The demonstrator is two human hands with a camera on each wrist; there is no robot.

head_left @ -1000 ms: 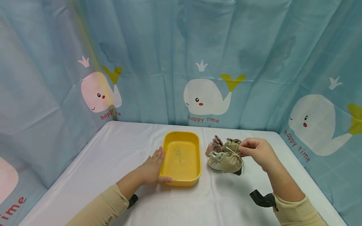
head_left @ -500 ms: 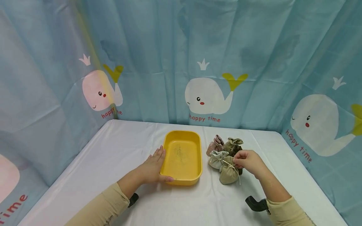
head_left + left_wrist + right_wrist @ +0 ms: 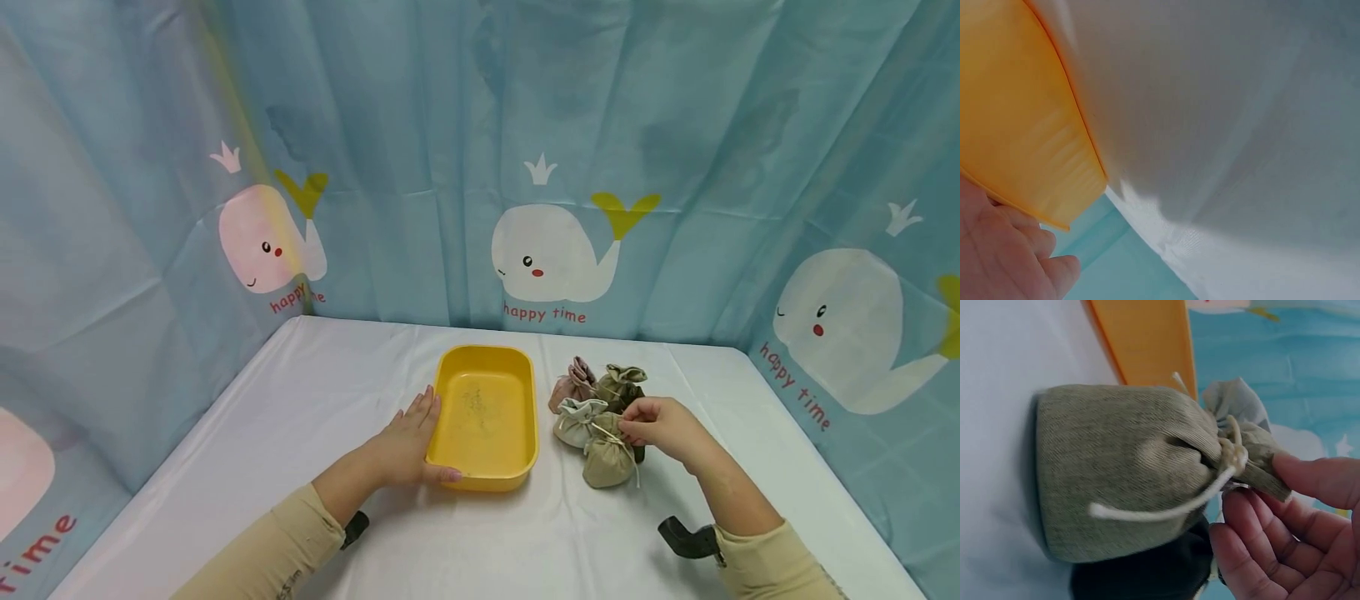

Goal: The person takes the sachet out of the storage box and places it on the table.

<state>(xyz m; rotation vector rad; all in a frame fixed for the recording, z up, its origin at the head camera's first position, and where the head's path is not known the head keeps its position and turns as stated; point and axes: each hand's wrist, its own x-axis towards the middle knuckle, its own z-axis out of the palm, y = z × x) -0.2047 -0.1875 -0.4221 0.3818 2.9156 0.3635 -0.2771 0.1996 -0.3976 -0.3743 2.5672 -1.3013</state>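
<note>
My right hand (image 3: 663, 429) pinches the gathered neck of a khaki drawstring pouch (image 3: 607, 467) between thumb and fingers. In the right wrist view this pouch (image 3: 1116, 469) has its flat base at the white cloth and its pale cord tied in a knot. Behind it are a pale grey pouch (image 3: 576, 427), a pinkish pouch (image 3: 568, 393) and an olive pouch (image 3: 617, 385). A black pouch (image 3: 1141, 575) is partly hidden. Left of them lies a yellow tray (image 3: 480, 433); my left hand (image 3: 405, 442) rests along its left side, fingers straight, thumb at the front corner.
A white cloth (image 3: 480, 550) covers the table. Blue curtains (image 3: 405, 167) printed with whales rise along the back and both sides. A black wrist mount (image 3: 686, 537) sits at the right sleeve.
The khaki pouch has come down and toward me in my right hand, from over the other pouches to in front of them. My left hand stays at the tray.
</note>
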